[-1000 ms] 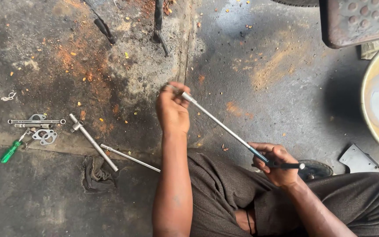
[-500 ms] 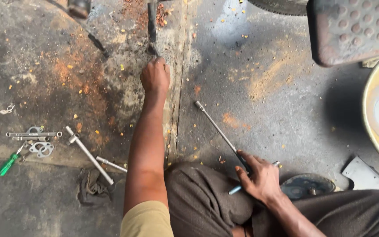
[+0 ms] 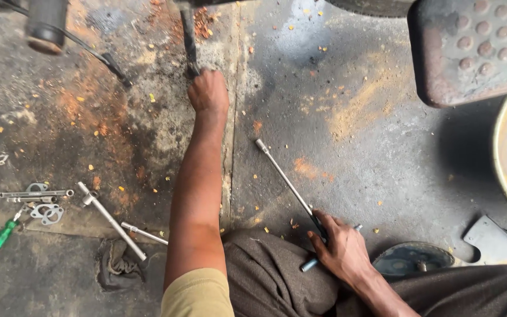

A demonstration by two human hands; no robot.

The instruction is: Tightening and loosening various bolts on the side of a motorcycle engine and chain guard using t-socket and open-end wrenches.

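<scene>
Left hand (image 3: 208, 91) now stretched further toward 12 o'clock, fist closed on dark metal bar (image 3: 189, 41). Right hand (image 3: 340, 251) at 5 o'clock, clasping T-handle socket wrench (image 3: 286, 182); its shaft lies on concrete floor (image 3: 371, 152), pointing 11 o'clock.

Silver wrench (image 3: 286, 179), green screwdriver (image 3: 1, 236), rust-stained grey floor (image 3: 353, 147)

Left arm stretches straight forward, its hand (image 3: 208, 91) clenched in a fist; right hand (image 3: 340, 249) stays low near the knee, fingers curled.
</scene>
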